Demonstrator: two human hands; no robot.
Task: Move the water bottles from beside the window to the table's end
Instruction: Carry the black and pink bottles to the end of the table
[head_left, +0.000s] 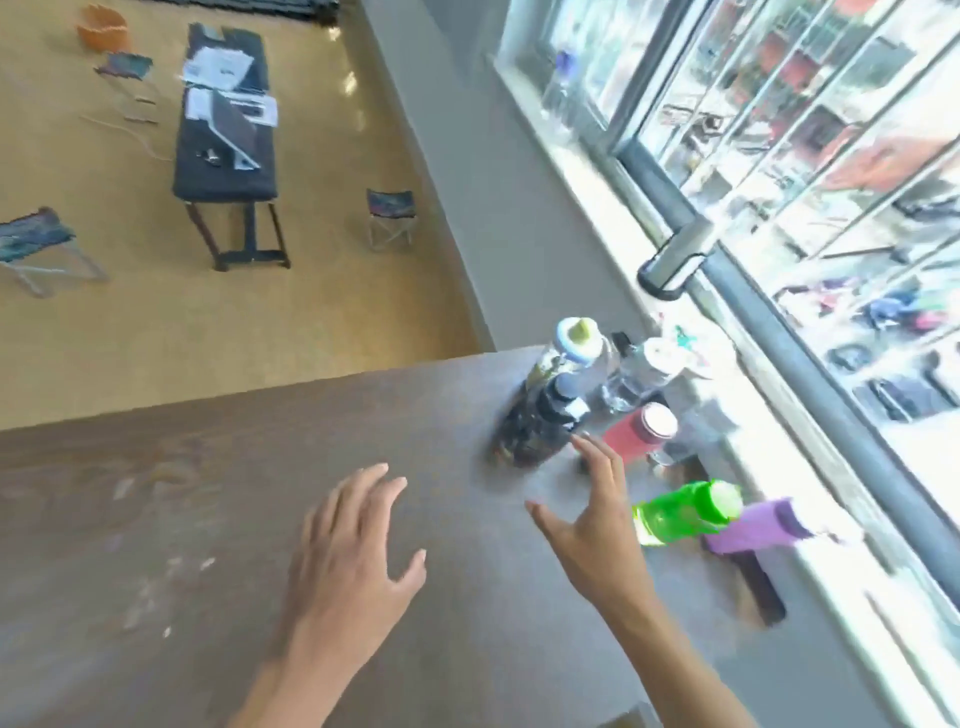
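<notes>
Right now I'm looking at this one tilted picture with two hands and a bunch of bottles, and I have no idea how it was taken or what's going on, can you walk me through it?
There is no machine here. A person wears a wide-angle camera on the head, so you look down along their own arms, and the tilt comes from the head being turned.

The left hand and right hand are both bare, open and empty, held over a brown table.

Along the window side stand several water bottles: a dark bottle, a clear bottle with a blue and green cap, another clear bottle, a red bottle, a green bottle and a purple bottle. The right hand is nearest the dark one, fingers spread as if about to take it, though the blur hides whether it touches.

On the floor beyond are a black bench and folding stools.
</notes>
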